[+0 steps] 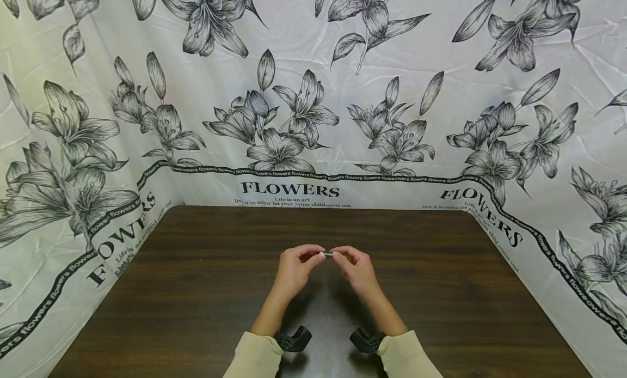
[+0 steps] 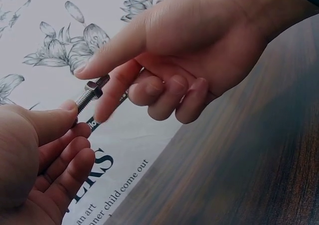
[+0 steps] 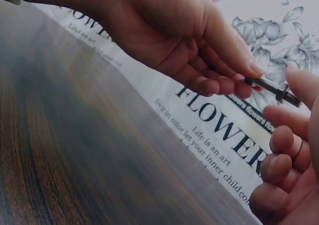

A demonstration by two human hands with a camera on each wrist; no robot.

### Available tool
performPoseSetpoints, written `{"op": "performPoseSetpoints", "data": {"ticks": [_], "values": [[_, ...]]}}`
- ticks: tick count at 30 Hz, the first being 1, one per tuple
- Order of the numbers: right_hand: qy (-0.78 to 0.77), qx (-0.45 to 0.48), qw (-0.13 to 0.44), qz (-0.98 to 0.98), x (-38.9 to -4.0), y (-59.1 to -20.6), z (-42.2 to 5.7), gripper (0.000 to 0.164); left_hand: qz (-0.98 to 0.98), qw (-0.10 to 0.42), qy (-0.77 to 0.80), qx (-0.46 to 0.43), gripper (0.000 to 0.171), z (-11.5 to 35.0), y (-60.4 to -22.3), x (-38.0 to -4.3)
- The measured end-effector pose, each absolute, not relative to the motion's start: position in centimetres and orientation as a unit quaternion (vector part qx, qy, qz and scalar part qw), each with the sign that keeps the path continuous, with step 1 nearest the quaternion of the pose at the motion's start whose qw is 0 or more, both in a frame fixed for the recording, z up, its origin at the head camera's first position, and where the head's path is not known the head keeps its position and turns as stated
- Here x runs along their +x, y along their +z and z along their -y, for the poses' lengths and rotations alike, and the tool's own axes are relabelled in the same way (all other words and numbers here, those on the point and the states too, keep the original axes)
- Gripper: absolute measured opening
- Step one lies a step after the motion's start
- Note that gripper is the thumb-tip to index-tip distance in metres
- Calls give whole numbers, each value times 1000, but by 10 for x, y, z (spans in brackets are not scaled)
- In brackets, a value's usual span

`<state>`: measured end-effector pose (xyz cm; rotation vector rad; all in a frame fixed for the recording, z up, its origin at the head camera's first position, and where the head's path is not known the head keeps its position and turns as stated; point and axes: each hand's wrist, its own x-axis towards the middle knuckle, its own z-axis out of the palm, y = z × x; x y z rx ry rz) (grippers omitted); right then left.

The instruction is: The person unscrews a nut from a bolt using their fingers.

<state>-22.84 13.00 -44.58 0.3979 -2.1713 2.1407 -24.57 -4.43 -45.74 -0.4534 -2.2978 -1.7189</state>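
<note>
Dark brown wood-grain table (image 1: 186, 312) toward 6 o'clock, white cloth (image 1: 340, 95) curving from 8 o'clock through 12 to 4, outlined lilies (image 1: 307, 103) at 12, FLOWERS lettering (image 1: 122, 235) between 8 and 9

a dark brown wood-grained table (image 1: 186, 291) with soft shadows (image 1: 303, 300) and a pale sheen (image 1: 325, 329)
</note>
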Motion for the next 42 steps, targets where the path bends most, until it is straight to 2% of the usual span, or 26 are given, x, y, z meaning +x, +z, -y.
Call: {"op": "performPoseSetpoints", "data": {"ticks": [9, 26, 42], "values": [[674, 91, 34, 732, -227, -443, -128, 24, 791, 117, -580, -157, 8, 43, -458, -245], [703, 156, 50, 693, -228, -446, -131, 15, 791, 115, -583, -146, 8, 45, -458, -246], [707, 207, 66, 673, -227, -447, -132, 19, 790, 116, -584, -147, 8, 46, -457, -245]]}}
